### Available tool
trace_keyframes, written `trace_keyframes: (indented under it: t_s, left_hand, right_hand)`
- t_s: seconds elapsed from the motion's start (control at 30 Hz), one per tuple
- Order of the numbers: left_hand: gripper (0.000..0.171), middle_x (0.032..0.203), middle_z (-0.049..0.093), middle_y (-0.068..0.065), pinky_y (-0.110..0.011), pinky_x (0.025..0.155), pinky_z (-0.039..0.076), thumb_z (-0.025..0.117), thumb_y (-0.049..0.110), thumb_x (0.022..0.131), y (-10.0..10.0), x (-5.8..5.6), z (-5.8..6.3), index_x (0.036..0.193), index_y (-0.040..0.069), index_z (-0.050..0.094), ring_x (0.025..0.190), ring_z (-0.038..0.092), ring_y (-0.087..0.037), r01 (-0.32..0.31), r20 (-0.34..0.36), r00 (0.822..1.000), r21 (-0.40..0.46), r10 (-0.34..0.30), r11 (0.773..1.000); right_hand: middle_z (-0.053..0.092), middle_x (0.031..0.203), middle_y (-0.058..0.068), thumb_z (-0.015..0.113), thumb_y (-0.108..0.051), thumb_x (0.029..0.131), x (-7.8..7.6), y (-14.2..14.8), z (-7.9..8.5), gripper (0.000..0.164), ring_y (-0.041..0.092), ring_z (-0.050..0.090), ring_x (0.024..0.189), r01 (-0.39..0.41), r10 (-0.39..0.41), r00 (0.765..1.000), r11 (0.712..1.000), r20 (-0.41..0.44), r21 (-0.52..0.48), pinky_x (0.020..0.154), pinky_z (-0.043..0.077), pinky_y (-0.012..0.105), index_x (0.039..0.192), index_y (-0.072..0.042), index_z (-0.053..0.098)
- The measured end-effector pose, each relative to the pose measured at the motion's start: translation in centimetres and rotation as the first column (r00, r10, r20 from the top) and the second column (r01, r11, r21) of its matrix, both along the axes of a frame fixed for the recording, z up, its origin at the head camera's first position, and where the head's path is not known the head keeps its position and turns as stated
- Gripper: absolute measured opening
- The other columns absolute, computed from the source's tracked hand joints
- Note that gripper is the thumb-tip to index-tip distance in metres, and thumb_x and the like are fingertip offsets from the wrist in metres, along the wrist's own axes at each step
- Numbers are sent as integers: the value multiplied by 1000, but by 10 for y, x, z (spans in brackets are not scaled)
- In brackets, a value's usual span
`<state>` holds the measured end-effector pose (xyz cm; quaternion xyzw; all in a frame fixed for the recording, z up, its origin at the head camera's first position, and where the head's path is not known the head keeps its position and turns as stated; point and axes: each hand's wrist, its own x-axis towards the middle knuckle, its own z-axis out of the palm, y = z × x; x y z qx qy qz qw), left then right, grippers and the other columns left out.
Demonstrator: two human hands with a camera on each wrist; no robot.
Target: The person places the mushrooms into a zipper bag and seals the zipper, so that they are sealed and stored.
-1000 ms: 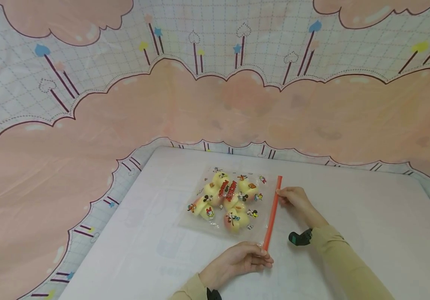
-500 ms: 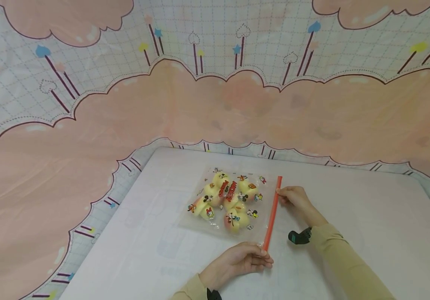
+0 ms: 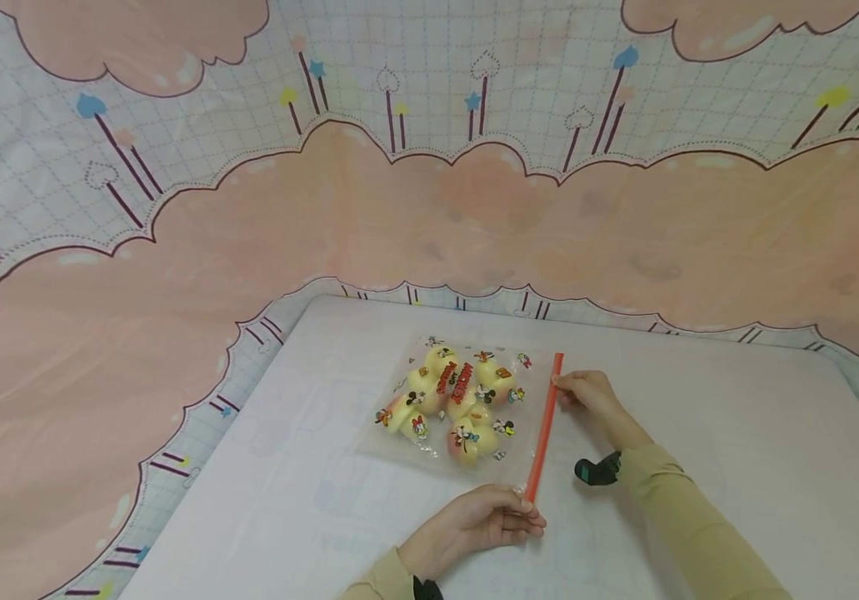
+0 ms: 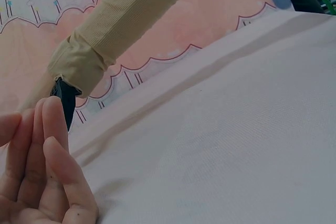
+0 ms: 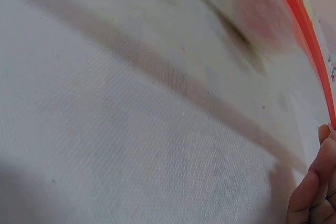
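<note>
A see-through zip bag (image 3: 429, 454) printed with cartoon figures lies on the white table (image 3: 272, 467). Inside it are several yellow and pink fruits (image 3: 474, 437), which look like peaches. Along the bag's right edge runs a red strip (image 3: 544, 425). My left hand (image 3: 474, 527) pinches its near end between thumb and finger, the other fingers lying below. Closer to the far end, my right hand (image 3: 592, 402) pinches the strip. In the right wrist view the red strip (image 5: 308, 35) leads down to my fingertips (image 5: 320, 177) at the right edge. The strip is out of sight in the left wrist view.
A cloth (image 3: 429, 217) with pink clouds hangs behind the table and round its left side. Each wrist carries a black device, such as the wrist camera (image 3: 598, 471) on the right. Dark and blue shapes stand past the table edge in the left wrist view.
Both hands keep their places on the red strip, and the bag lies as before. Only the head view has shifted very slightly.
</note>
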<state>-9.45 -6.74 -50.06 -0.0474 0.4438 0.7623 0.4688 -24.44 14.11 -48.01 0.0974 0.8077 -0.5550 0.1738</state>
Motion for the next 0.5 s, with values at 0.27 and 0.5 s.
trace_keyframes:
  t_s: [0.27, 0.5]
  left_hand:
    - [26, 75, 71, 4, -17, 68, 48, 50, 7, 91, 1, 1, 2, 76, 16, 69, 74, 68, -5, -11, 10, 1000, -3, 11, 1000]
    - [25, 75, 71, 4, -17, 68, 48, 50, 8, 91, 2, 1, 5, 76, 15, 68, 74, 68, -5, -12, 19, 1000, -6, 12, 1000]
  right_hand:
    - [56, 63, -8, 58, -21, 94, -3, 0, 1, 39, 4, 52, 60, 8, -8, 1000, 1000, 13, 5, 60, 45, 20, 114, 12, 61]
    - [55, 63, -9, 60, -22, 93, -6, 1, 2, 38, 4, 51, 61, 29, -29, 999, 1000, 28, -1, 60, 44, 20, 113, 11, 62]
